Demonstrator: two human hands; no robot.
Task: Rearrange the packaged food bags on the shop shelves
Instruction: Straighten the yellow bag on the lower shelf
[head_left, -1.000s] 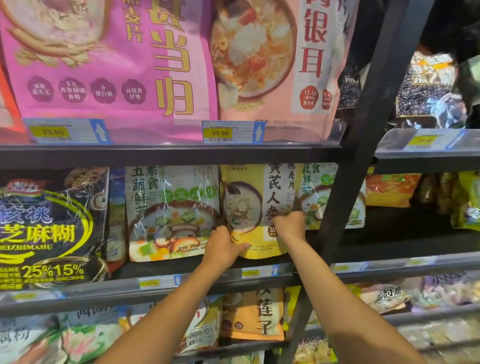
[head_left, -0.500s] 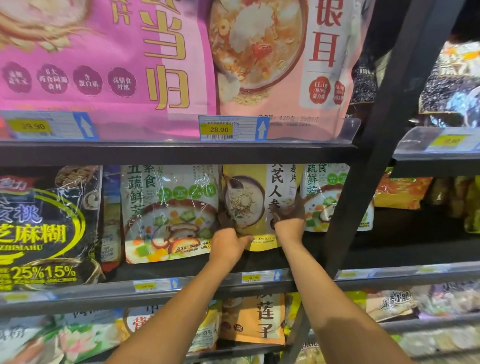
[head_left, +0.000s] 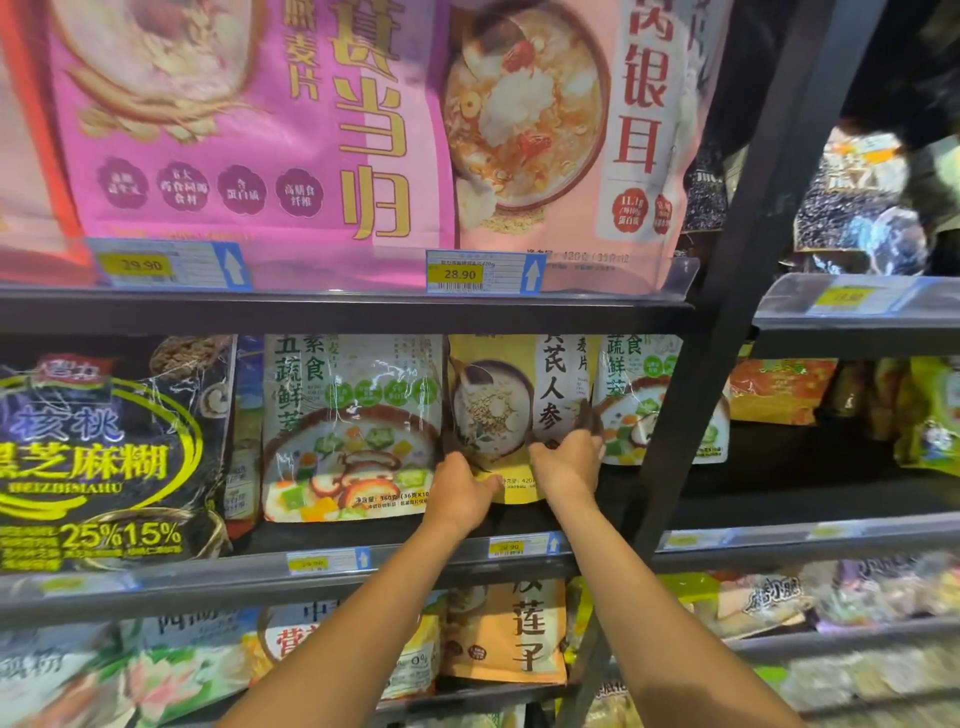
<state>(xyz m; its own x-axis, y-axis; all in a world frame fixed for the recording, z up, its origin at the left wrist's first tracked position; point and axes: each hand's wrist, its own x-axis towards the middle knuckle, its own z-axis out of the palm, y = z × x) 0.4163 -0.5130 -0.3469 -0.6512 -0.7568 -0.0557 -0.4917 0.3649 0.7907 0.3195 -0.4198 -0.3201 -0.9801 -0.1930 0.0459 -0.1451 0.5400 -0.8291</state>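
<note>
The yellow bag (head_left: 511, 415) is held at its lower part by both hands: the left hand (head_left: 464, 493) is closed on its bottom left corner, the right hand (head_left: 569, 460) on its lower right edge. The bag stands on the middle shelf (head_left: 363, 564), between a white vegetable bag (head_left: 348, 426) and another white bag (head_left: 660, 400). The step in hand seems to be the seating of this bag in its row. Next, it probably must be pushed back, set upright and released.

One head-worn view, close to the shelves (head_left: 343, 312), faces them straight on, looking slightly downward.
</note>
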